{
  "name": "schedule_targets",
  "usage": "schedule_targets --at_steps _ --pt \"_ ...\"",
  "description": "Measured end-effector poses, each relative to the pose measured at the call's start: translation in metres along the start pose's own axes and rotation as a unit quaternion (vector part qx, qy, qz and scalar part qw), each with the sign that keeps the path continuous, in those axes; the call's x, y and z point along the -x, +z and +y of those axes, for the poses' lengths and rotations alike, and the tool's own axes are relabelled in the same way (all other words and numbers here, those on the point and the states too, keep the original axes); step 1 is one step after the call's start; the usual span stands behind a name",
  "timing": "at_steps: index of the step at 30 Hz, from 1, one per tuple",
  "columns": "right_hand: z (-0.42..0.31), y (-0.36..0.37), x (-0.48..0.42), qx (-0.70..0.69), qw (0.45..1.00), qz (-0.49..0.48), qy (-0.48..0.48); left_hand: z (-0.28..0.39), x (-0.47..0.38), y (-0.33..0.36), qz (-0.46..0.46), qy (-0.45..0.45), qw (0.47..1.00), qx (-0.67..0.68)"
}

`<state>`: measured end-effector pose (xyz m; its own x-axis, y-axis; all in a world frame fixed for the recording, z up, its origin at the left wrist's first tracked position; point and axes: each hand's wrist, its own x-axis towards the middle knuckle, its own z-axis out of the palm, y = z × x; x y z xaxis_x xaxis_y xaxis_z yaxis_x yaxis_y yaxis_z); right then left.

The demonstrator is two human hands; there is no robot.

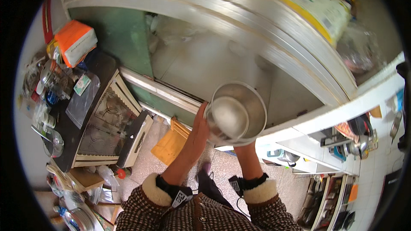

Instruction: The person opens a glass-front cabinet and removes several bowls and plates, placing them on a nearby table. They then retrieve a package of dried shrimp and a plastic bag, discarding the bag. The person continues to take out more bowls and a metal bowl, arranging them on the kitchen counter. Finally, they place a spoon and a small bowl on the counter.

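A stainless steel pot (pixel 257 102) is raised before me, its round mouth turned up towards the camera. Against its left wall lie the fingers of my left hand (pixel 201 123). My right hand (pixel 245 148) supports it from below at the near side, its fingers mostly hidden behind the metal. A pale round area shows inside the pot; whether it is the bare bottom or some contents, I cannot tell. Just beyond the pot is the pale interior of a cupboard (pixel 199 64), partly covered by a green sliding panel (pixel 112 35).
Plastic packages (pixel 314 12) lie on the cupboard's top. At left, a dark-topped cabinet (pixel 99 67) bears jars and an orange-and-white pack (pixel 77 41), with its drawer (pixel 136 141) pulled out. A yellow wooden stool (pixel 168 146) stands below. Loaded shelves (pixel 324 199) line the lower right.
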<state>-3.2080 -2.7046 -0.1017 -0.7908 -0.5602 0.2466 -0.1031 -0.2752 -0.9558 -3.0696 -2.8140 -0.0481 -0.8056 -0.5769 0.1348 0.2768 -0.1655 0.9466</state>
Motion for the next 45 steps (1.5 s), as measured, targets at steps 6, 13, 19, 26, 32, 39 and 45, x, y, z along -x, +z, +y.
schedule_targets --at_steps 6,13,19,26,32,39,45 --pt "-0.017 -0.077 0.115 -0.314 0.924 0.162 0.147 -0.021 0.064 0.069 -0.126 -0.135 0.982 0.026" --pt "-0.066 -0.220 0.246 -0.405 0.849 0.337 0.044 -0.077 0.130 0.220 -0.316 -0.195 0.927 0.046" --pt "-0.177 -0.357 0.377 -0.277 0.814 0.510 0.025 -0.139 0.238 0.397 -0.422 -0.287 0.855 0.094" --pt "-0.229 -0.498 0.495 -0.226 0.748 0.623 -0.036 -0.182 0.337 0.578 -0.523 -0.357 0.756 0.167" --pt "-0.254 -0.580 0.568 -0.234 0.648 0.719 -0.093 -0.205 0.394 0.708 -0.622 -0.376 0.683 0.066" --pt "-0.293 -0.662 0.665 -0.137 0.551 0.798 -0.203 -0.222 0.482 0.859 -0.769 -0.398 0.500 -0.002" --pt "-0.315 -0.730 0.772 -0.151 0.484 0.823 -0.257 -0.233 0.592 0.954 -0.830 -0.344 0.440 0.009"
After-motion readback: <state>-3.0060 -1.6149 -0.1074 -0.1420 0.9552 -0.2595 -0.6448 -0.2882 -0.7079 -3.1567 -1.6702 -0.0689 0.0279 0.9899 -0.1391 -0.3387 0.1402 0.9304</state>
